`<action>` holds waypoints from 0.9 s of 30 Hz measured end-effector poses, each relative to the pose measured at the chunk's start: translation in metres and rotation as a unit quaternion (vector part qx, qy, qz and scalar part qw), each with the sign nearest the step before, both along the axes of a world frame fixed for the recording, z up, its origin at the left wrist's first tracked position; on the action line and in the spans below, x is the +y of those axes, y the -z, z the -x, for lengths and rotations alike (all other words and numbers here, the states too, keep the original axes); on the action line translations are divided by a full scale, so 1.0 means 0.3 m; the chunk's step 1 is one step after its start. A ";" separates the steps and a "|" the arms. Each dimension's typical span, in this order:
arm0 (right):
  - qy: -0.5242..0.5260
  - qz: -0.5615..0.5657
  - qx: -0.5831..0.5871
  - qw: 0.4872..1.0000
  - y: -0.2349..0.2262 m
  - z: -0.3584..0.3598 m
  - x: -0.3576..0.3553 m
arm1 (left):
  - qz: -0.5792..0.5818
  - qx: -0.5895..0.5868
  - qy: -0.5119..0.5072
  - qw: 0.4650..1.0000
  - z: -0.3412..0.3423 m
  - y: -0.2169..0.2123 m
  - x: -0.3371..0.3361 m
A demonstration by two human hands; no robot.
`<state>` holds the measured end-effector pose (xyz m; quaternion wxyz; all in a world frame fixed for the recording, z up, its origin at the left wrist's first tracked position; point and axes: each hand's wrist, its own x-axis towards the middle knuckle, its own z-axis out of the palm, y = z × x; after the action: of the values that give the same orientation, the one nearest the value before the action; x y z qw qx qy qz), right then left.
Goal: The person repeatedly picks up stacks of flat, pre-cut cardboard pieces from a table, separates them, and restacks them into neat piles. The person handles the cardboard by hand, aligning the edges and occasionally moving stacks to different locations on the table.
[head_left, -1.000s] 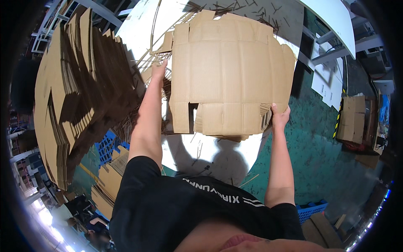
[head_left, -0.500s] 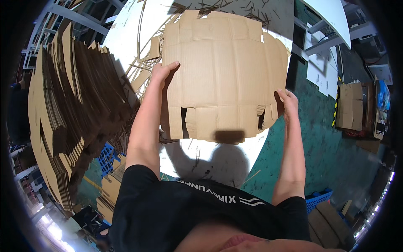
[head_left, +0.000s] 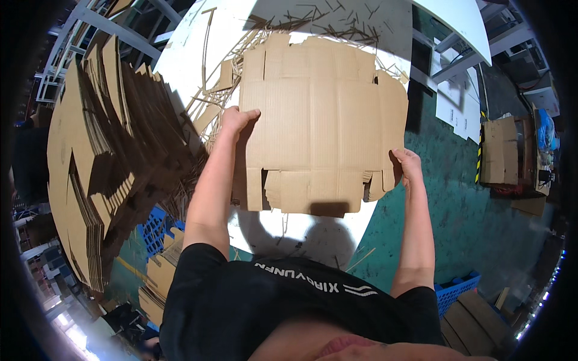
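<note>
Both hands hold one flat die-cut cardboard sheet point(head_left: 322, 126) by its side edges, spread wide apart. The left hand point(head_left: 236, 118) grips the left edge about halfway up, fingers curled over the top face; the right hand point(head_left: 407, 163) clasps the right edge lower down, near the slotted flaps along the sheet's near side. The sheet lies flat over a white round table point(head_left: 198, 42), reaching from between the hands away toward the table's far part.

Beyond the sheet and off to the left of the left hand, thin cardboard strips point(head_left: 289, 21) and offcuts litter the tabletop. Further left of the left hand, well apart from it, stands a tall fanned stack of flat cardboard blanks point(head_left: 102, 150), with a blue plastic crate point(head_left: 153, 228) at its foot. To the right of the right hand the green floor point(head_left: 463, 216) shows, and beyond it a small cardboard box point(head_left: 498, 150). The far edge of a second white table point(head_left: 457, 27) shows past the sheet's right corner.
</note>
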<state>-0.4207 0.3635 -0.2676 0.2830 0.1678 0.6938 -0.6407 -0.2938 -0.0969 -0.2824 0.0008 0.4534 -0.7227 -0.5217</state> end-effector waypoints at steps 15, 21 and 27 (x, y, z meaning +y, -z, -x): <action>-0.030 -0.148 0.053 0.987 -0.093 -0.035 -0.009 | 0.243 -0.189 0.119 0.944 0.036 -0.050 -0.003; -0.005 -0.072 0.022 0.997 -0.051 -0.028 0.036 | 0.279 -0.204 0.187 0.920 0.068 -0.188 0.029; 0.055 0.063 -0.022 0.996 -0.001 -0.074 0.011 | -0.006 0.025 0.034 0.999 -0.013 -0.168 0.057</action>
<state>-0.3986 0.3669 -0.2672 0.2724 0.2014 0.6352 -0.6941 -0.2899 -0.0797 -0.2321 -0.0015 0.4152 -0.7345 -0.5368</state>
